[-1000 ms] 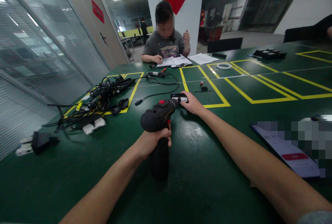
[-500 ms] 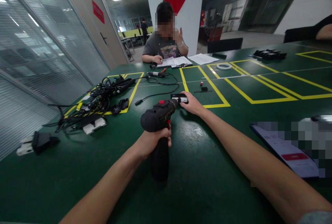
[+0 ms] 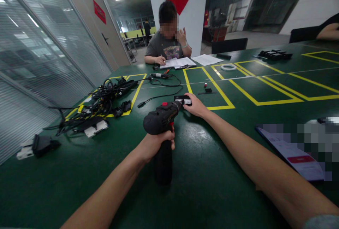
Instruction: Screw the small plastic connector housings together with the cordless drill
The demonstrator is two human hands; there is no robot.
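Note:
My left hand (image 3: 159, 144) is wrapped round the grip of a black cordless drill (image 3: 161, 117), one finger by its red trigger. The drill points away from me, and its chuck end meets a small black and white part (image 3: 182, 100). My right hand (image 3: 194, 105) grips that part from the right, fingers closed on its edge. Whether a bit enters the part is too small to tell. Past my right hand, a small black piece (image 3: 208, 90) and a tiny red item (image 3: 205, 85) lie inside a yellow taped box.
Tangled black cables (image 3: 108, 94) are heaped at the left, with black and white parts (image 3: 96, 128) nearby. Across the green table (image 3: 201, 172) a person (image 3: 169, 45) sits at papers. A tape roll (image 3: 228, 67) lies farther back; a tablet-like screen (image 3: 291, 154) is at the right.
Both hands, the drill and the part stay essentially in place. Only a very slight shift of the whole view shows.

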